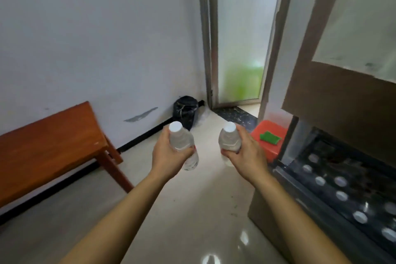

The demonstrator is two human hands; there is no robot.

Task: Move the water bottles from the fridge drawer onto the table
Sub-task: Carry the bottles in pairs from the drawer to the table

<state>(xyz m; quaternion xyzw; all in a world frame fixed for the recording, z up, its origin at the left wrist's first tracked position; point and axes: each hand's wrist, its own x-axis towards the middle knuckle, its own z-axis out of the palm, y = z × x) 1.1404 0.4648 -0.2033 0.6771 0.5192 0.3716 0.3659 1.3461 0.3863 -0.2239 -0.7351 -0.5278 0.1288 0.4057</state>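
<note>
My left hand (166, 152) grips a clear water bottle (182, 139) with a white cap, held upright over the floor. My right hand (246, 152) grips a second clear water bottle (229, 137) with a white cap, also upright. Both bottles hang in mid-air between the table and the fridge. The wooden table (47, 146) stands at the left against the wall. The open fridge drawer (347, 191) is at the lower right, with several white-capped bottles (340, 181) standing in it.
A black bin (185, 111) sits in the far corner by a frosted glass door (242, 34). A red stool (267, 137) with a green cloth (270, 136) stands beside the fridge. The fridge's upper door (342, 70) looms at the right. Pale tiled floor (192, 210) lies between table and fridge.
</note>
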